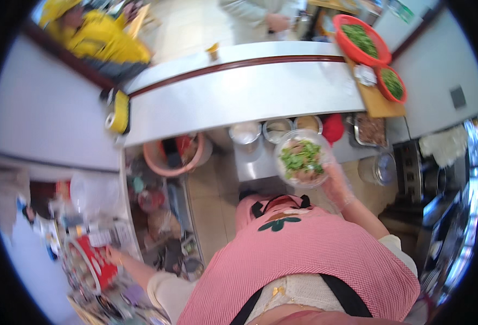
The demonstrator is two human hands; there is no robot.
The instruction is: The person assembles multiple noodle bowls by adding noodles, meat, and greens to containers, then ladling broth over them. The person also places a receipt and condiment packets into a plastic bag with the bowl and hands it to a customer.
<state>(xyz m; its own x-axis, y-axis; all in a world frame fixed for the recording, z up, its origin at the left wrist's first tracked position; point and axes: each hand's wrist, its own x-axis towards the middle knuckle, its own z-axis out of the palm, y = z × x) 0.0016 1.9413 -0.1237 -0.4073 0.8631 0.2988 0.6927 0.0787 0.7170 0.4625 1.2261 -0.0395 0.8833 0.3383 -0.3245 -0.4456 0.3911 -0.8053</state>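
Note:
My right hand (337, 187), in a clear plastic glove, grips the side of a clear round plastic bowl (278, 158). Chopped green herbs (298, 158) lie in it over brownish slices that look like meat. Far off to the left, my left hand (115, 257) reaches to the edge of a red and white container (99, 265) with round pale things in it. That hand is small and blurred, so its fingers cannot be made out, nor whether they grip the container.
Beyond the bowl stand several round tubs (245, 132) and a metal tray of chopped meat (370, 130). Red baskets of greens (365, 40) sit at the far right. A white counter (239, 92) runs across, with people beyond it. A pink tub (174, 169) stands below the counter.

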